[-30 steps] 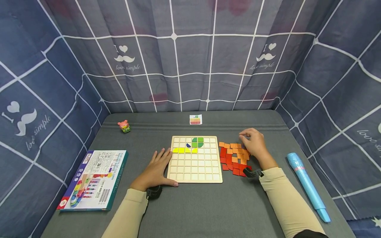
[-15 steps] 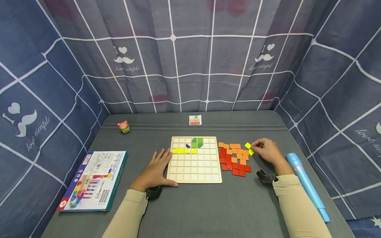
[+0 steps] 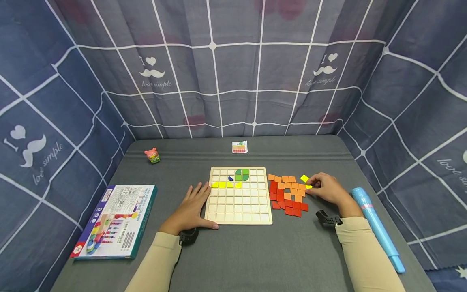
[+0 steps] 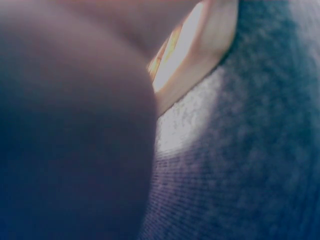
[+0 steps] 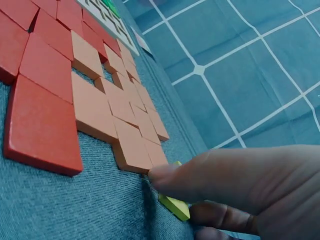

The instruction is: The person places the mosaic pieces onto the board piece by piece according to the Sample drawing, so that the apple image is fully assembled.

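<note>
My left hand (image 3: 191, 207) rests with spread fingers along the left edge of a wooden grid board (image 3: 238, 219). Green pieces (image 3: 242, 174), a small dark blue piece (image 3: 231, 178) and a row of yellow pieces (image 3: 222, 185) lie in the board's upper cells. Right of the orange tiles, my right hand (image 3: 327, 188) pinches a yellow tile (image 5: 175, 206) between thumb and fingers, partly hidden by the thumb. Another yellow tile (image 3: 304, 178) lies just beyond the fingertips. Mostly my own blurred hand (image 4: 75, 125) fills the left wrist view, beside the board's edge (image 4: 195, 70).
Orange tiles (image 3: 293, 185) and red tiles (image 3: 296, 205) lie together right of the board. A small pattern card (image 3: 239, 147) sits behind it. At left are a boxed set (image 3: 116, 219) and a pig figurine (image 3: 152, 155); a light blue tube (image 3: 377, 229) lies at right.
My right hand has moved from above the orange tiles to their right side, uncovering the yellow tiles. Since half a second ago it has shifted slightly at the nearer yellow tile. The left hand stays put.
</note>
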Demonstrator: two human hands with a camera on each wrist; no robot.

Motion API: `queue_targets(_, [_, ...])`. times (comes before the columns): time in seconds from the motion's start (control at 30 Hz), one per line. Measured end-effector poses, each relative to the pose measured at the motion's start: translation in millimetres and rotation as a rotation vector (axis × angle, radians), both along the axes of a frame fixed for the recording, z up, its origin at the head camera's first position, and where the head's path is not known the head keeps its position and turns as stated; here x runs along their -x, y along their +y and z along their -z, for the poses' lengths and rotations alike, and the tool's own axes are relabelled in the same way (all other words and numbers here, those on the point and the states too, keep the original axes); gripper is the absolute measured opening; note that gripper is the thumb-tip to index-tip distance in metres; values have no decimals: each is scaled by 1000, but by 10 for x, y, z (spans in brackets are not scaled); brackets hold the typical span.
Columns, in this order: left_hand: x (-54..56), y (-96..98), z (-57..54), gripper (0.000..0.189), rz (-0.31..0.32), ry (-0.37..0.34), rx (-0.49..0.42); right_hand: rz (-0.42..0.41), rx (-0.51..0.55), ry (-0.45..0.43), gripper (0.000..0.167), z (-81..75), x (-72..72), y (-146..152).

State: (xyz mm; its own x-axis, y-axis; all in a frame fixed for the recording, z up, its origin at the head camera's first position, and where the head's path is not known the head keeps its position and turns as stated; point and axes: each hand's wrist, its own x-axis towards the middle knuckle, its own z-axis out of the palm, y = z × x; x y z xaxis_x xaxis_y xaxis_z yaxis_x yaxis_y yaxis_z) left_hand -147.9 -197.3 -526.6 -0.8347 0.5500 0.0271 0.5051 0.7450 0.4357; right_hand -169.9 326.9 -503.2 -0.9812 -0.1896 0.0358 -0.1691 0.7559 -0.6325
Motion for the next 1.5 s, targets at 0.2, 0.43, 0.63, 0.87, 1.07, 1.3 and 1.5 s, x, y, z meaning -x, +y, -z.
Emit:
queue_targets(0.2, [-5,-3,-7,146,1,-5,3,-19,-2,2,25,-13,-4,-14])
queue_targets(0.43, [-5,7,-21,145,6,8,4,10,-12,48,17,-5,-7,-36])
queue_targets(0.63, [-5,15,-23,145,0,-4,10,130,-15,96,18,68,30,-80])
queue_targets(0.87, [-1,17,-22,146,-6,-15,7,208,-29,162,14,148,80,-149])
queue_targets(1.07, [0,13,-20,145,-5,-15,7,242,-52,176,12,154,103,-217])
queue_targets(1.3, [-5,10,-28,144,0,-13,3,256,-35,212,13,156,128,-366])
queue_targets(1.5, [-3,12,-23,145,-4,-15,5,194,3,283,12,135,203,-598])
